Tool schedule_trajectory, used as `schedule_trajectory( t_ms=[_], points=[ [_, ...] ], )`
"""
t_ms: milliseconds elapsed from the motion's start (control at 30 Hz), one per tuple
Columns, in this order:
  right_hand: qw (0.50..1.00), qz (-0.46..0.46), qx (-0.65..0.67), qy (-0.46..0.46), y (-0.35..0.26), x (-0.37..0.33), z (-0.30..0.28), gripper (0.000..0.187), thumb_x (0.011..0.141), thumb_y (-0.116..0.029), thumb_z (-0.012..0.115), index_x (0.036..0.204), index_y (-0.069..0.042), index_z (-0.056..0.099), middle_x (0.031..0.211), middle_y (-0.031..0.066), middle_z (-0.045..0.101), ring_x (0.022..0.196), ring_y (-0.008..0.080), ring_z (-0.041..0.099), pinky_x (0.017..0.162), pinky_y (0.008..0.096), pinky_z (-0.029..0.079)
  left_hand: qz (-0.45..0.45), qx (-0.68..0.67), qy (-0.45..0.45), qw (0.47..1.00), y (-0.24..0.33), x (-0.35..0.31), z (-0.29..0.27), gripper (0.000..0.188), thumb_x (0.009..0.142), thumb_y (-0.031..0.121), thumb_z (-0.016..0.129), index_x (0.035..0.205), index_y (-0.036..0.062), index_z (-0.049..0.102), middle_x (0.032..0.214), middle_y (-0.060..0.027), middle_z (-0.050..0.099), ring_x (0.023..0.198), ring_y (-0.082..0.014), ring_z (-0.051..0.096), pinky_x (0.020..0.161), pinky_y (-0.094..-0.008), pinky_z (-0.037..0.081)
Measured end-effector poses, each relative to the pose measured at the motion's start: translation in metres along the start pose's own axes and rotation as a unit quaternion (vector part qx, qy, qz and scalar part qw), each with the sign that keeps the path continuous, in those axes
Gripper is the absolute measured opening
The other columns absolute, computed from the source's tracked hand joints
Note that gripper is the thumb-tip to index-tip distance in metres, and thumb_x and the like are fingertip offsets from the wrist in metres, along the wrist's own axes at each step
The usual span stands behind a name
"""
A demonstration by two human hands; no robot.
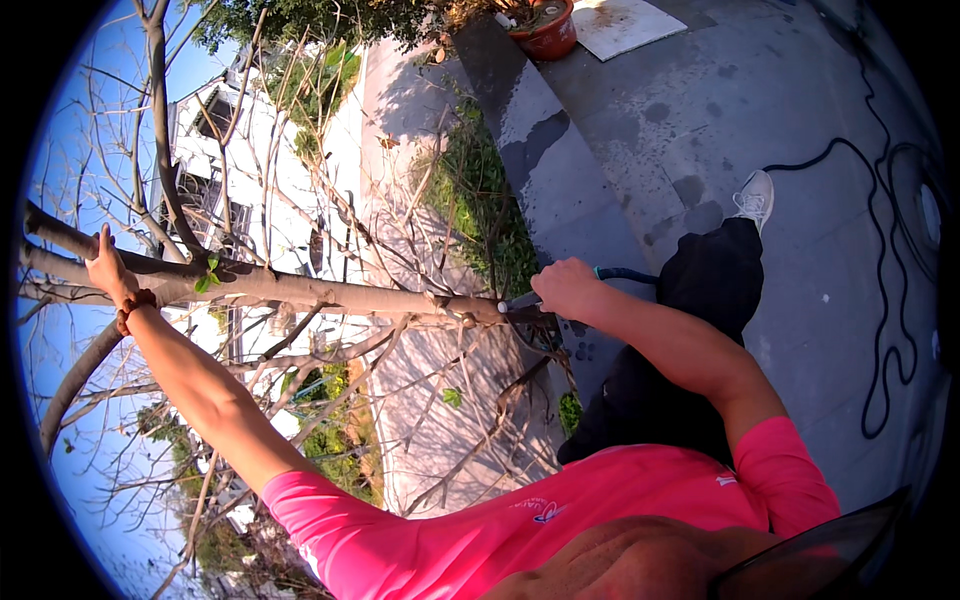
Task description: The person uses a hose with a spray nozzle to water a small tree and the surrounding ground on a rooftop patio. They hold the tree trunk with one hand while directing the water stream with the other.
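Note:
A leafless tree with a smooth brown trunk [350, 296] stretches across the left half of the view, its side branches spreading around it. My left hand [112, 268], arm reaching far out to the left, grips one of its thick limbs; a brown bead bracelet [137, 308] circles that wrist. Near the lower end of the trunk, my right hand [566, 289] is closed around a dark tool [522, 301] whose grey end meets the bark. What kind of tool it is, I cannot tell. A dark tube-like piece with a teal ring [625, 275] shows beside my right wrist.
A grey ledge [545, 130] runs between the paved floor and green shrubs [480, 200]. Black cable [880, 250] loops over the floor at right, near my white shoe [754, 200]. A red-brown plant pot [548, 38] and white board [622, 25] are at the top.

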State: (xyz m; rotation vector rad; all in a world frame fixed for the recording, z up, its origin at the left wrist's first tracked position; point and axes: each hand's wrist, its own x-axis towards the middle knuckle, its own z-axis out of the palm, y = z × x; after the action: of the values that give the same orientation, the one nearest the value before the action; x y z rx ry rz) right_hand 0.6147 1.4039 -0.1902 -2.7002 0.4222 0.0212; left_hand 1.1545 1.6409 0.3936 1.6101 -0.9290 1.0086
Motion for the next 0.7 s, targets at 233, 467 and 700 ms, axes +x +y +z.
schedule_trajectory(
  t_ms=[233, 467, 700],
  points=[
    [0.998, 0.011, 0.028, -0.051, -0.008, 0.002, 0.005, 0.016, 0.085, -0.025, 0.075, 0.091, -0.010, 0.073, 0.089, 0.0096, 0.073, 0.088, 0.0271, 0.073, 0.072, 0.0422, 0.056, 0.005, 0.016, 0.002, 1.000, 0.001, 0.001, -0.001, 0.050, 0.079, 0.028, 0.085, 0.109, -0.0078, 0.068, 0.094, -0.0112, 0.072, 0.085, -0.0191, 0.069, 0.080, -0.0321, 0.052],
    [0.995, -0.020, -0.011, -0.093, -0.008, -0.004, -0.003, 0.018, 0.083, -0.026, 0.076, 0.089, -0.009, 0.074, 0.092, 0.0103, 0.074, 0.089, 0.0281, 0.073, 0.073, 0.0413, 0.056, -0.002, -0.005, -0.002, 1.000, 0.001, -0.002, 0.001, 0.052, 0.080, 0.029, 0.085, 0.111, -0.0084, 0.067, 0.098, -0.0122, 0.072, 0.086, -0.0194, 0.069, 0.081, -0.0318, 0.052],
    [1.000, 0.014, 0.020, 0.003, -0.009, 0.002, 0.012, 0.018, 0.082, -0.024, 0.076, 0.091, -0.009, 0.075, 0.092, 0.0103, 0.074, 0.088, 0.0295, 0.073, 0.075, 0.0415, 0.057, 0.006, 0.015, -0.007, 1.000, -0.003, 0.006, -0.003, 0.051, 0.080, 0.028, 0.085, 0.112, -0.0083, 0.067, 0.098, -0.0123, 0.072, 0.087, -0.0194, 0.069, 0.082, -0.0318, 0.052]
  ],
)
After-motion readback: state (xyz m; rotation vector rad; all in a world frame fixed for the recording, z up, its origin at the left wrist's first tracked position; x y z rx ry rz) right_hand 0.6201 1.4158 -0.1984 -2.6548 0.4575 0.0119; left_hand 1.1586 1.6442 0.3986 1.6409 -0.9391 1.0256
